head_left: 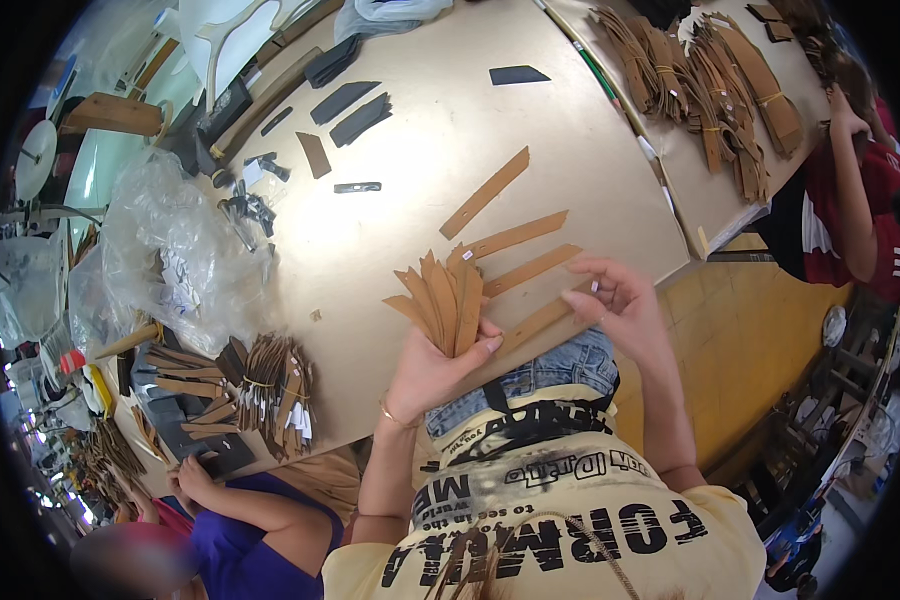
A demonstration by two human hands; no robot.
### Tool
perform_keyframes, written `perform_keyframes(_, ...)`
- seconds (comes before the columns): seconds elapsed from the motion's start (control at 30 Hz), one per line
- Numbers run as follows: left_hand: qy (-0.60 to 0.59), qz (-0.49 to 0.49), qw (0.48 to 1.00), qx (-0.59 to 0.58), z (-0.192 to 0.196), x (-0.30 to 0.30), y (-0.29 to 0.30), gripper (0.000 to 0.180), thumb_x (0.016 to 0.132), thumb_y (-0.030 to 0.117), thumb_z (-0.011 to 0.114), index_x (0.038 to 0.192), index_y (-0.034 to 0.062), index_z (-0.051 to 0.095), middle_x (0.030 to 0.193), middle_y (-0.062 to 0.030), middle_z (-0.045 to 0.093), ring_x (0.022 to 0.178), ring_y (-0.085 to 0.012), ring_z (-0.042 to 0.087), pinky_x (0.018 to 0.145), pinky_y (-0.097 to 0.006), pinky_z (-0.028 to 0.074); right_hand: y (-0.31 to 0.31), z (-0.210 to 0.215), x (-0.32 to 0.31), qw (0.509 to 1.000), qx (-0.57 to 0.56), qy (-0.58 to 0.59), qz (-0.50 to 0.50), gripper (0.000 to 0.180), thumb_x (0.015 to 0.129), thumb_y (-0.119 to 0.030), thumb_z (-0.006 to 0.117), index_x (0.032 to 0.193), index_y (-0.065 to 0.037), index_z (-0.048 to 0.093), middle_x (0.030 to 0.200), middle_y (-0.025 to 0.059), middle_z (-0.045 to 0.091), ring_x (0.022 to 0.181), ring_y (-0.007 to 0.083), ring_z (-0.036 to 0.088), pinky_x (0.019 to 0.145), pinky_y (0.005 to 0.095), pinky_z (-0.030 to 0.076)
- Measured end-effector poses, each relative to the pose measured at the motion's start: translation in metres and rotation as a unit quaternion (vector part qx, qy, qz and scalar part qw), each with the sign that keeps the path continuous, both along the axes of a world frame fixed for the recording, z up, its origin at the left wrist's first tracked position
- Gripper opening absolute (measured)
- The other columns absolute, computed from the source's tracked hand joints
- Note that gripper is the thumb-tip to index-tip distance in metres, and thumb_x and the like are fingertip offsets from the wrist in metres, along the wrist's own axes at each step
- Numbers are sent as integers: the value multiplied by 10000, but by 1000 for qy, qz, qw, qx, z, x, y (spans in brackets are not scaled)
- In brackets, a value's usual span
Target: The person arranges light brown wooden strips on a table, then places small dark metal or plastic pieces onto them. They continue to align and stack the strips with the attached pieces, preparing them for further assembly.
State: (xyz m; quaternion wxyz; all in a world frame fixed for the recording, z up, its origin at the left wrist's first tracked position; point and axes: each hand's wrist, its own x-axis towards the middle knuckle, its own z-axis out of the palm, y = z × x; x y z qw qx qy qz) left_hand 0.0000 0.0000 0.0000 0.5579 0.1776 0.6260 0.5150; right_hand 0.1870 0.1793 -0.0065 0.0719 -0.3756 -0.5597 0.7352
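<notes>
Clear plastic [135, 220] left of brown strips [440, 290], black pieces [362, 120] beyond

From your head, the left fisheye camera looks steeply down and forward, with your T-shirt [570, 490] close below, your left hand [432, 372] and right hand [625, 308] beyond, and the worktable [580, 130] farther out.

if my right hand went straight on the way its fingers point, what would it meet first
Probably the brown strip lying nearest the right hand, just left of its fingertips; depth is unclear, so the hand might pass above it.
</notes>
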Motion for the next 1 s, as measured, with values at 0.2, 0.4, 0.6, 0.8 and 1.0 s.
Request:
perform_keyframes(0.2,-76,63,995,-1,-3,10,0,418,860,-8,712,1232,-2,523,916,-53,639,743,-106,612,606,-235,485,8,16,16,995,-8,35,89,187,856,6,732,1036,36,689,960,60,664,846,123,662,728,246,549)
perform_keyframes(0.4,-54,108,993,-15,-4,9,-14,400,875,5,696,1233,-5,519,912,-60,628,738,-123,621,602,-242,490,5,14,3,945,258,-116,164,160,861,-103,742,950,22,694,948,113,651,726,165,621,642,299,503)
perform_keyframes(0.6,1,176,984,10,0,-4,-20,396,892,43,701,1238,-5,514,915,-55,623,738,-114,612,615,-240,489,1,10,-19,908,403,-89,72,142,871,-135,728,904,1,699,791,100,662,626,219,597,617,325,491)
perform_keyframes(0.8,2,168,986,20,5,-8,-14,395,920,60,676,1261,-8,489,952,-82,621,762,-126,612,614,-246,491,4,20,-24,924,304,-212,88,153,856,-148,734,913,-8,705,866,124,687,618,248,622,640,341,515)
perform_keyframes(1.0,-139,155,972,106,3,1,-1,423,1034,263,477,1337,-31,453,1026,-145,628,806,-170,648,626,-267,531,-1,13,-21,894,419,-136,84,164,834,-164,753,933,-38,716,904,118,670,733,255,641,681,343,514)
